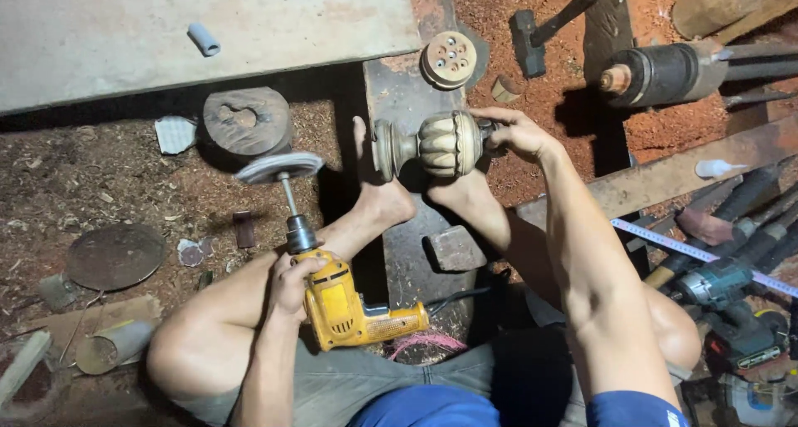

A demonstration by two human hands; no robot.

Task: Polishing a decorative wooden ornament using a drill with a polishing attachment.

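Note:
My left hand [293, 284] grips a yellow corded drill [347, 309] by its front, near my left knee. A long shaft in its chuck carries a grey sanding disc [278, 167], raised and clear of the wood. My right hand [517, 130] holds one end of a carved, turned wooden piece [436, 144] with a fluted round body. My bare feet [384, 196] brace that piece from below and from the left. The disc sits a short way left of the piece, not touching it.
A round wooden block [247, 121] lies behind the disc, and a wooden disc with holes [449, 59] beyond the carved piece. A hammer [540, 30] rests on red sawdust. A cordless drill [721, 284], tape measure [665, 241] and tool handles crowd the right. A metal lid [115, 256] lies left.

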